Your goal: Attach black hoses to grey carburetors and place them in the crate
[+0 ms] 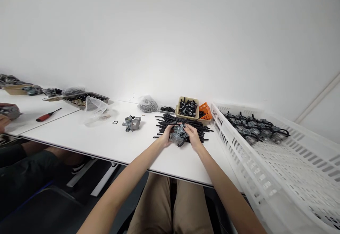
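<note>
Between both hands I hold a grey metal carburetor (178,135) with a short black hose on it, just above the table's near half. My left hand (166,136) is closed around its left side. On the right side, the fingers of my right hand (192,135) grip the carburetor near its top. Behind it and partly hidden by it lies a spread pile of black rubber hoses (170,119). A second carburetor (131,123) stands on the table to the left, with a black O-ring (115,122) beside it.
A large white crate (233,145) at the right holds several carburetors with hoses. A beige basket (177,112) of black parts and an orange basket (208,110) stand by the wall. Leftward lie plastic bags, a parts tray (106,99), a red screwdriver (45,117) and a co-worker's hand (3,122).
</note>
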`<state>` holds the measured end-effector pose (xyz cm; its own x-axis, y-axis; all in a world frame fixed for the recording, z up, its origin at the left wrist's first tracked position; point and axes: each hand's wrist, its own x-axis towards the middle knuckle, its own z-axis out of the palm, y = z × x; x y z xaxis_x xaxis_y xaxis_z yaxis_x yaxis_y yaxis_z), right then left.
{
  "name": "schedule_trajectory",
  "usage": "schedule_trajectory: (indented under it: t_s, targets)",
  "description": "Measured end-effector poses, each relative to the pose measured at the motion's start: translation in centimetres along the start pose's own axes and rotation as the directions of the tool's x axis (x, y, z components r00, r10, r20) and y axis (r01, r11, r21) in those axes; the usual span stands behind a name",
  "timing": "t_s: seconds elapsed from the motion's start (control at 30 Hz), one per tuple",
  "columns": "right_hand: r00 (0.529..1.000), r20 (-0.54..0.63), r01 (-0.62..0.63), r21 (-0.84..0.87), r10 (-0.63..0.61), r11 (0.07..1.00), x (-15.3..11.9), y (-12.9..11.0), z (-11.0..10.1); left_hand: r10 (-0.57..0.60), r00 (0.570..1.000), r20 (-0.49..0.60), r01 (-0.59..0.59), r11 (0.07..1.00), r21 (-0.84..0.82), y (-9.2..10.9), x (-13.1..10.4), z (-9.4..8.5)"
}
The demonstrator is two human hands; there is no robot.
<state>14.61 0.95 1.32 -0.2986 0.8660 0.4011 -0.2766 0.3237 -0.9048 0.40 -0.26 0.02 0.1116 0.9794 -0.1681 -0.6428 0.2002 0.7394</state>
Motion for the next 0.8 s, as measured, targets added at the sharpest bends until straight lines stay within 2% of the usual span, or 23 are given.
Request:
schedule_trajectory:
  t_s: [0.27,0.47,0.57,0.67,0.73,0.8]
  targets:
    - [0.992,-0.117,-0.039,0.018,0.041,0.999,1.1,1.7,-1.0,0.034,0.991,0.127,-0.048,0.993,0.109,-0.1,-0.4,0.0]
    - [0.973,-0.223,-0.066,-0.007,0.063,0.998,1.2,1.8,-1.5,0.217,0.954,0.208,-0.254,0.952,0.170,0.1,-0.4,0.5]
    - [0.963,-0.270,-0.044,-0.091,0.018,0.995,1.1,1.7,-1.6,0.358,0.925,0.127,-0.377,0.902,0.208,0.5,-0.1,0.5]
    - [0.946,-0.299,0.060,-0.216,-0.125,0.975,0.8,1.4,-1.3,0.503,0.864,0.022,-0.489,0.827,0.277,0.9,0.3,0.2]
    - [0.947,-0.267,0.100,-0.281,-0.177,0.955,0.6,1.2,-1.0,0.563,0.826,-0.038,-0.523,0.789,0.323,1.2,0.3,0.0]
    - [0.967,-0.194,0.097,-0.319,-0.165,0.943,0.3,1.1,-0.5,0.612,0.786,-0.085,-0.547,0.753,0.365,1.4,0.3,-0.1]
